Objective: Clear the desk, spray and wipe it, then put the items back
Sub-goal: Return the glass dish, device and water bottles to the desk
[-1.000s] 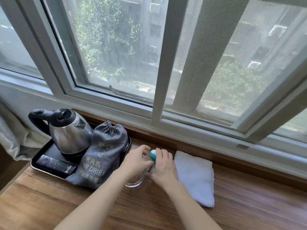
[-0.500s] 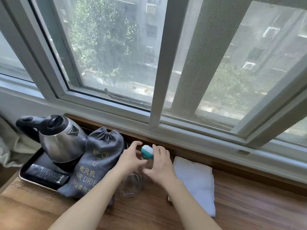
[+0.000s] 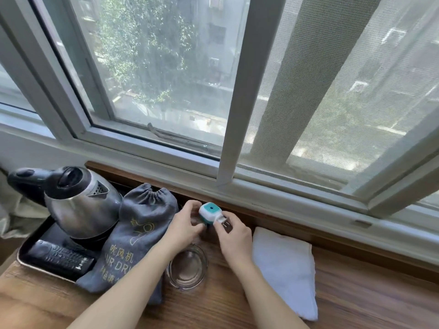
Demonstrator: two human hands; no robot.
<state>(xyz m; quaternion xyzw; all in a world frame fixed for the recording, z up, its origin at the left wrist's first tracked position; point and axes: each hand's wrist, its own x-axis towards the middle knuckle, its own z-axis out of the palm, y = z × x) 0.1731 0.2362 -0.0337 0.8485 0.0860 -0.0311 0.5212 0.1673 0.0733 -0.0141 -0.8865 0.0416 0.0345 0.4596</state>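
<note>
A small white and teal plug-in device (image 3: 209,212) with metal prongs is held between both hands, just above the wooden desk (image 3: 356,293) near the window sill. My left hand (image 3: 184,225) grips its left side with curled fingers. My right hand (image 3: 234,238) pinches its right side by the prongs. A clear glass ashtray (image 3: 186,269) sits on the desk just below my hands. A folded white cloth (image 3: 285,267) lies to the right of my right hand.
A black tray (image 3: 35,262) at the left carries a steel kettle (image 3: 80,205) and a black remote (image 3: 60,256). A grey hair-dryer bag (image 3: 137,236) leans across the tray's right edge onto the desk. The window frame (image 3: 237,184) runs along the back.
Both hands have lifted the white and teal device up and away from the glass ashtray, toward the sill. The ashtray now stands uncovered on the desk.
</note>
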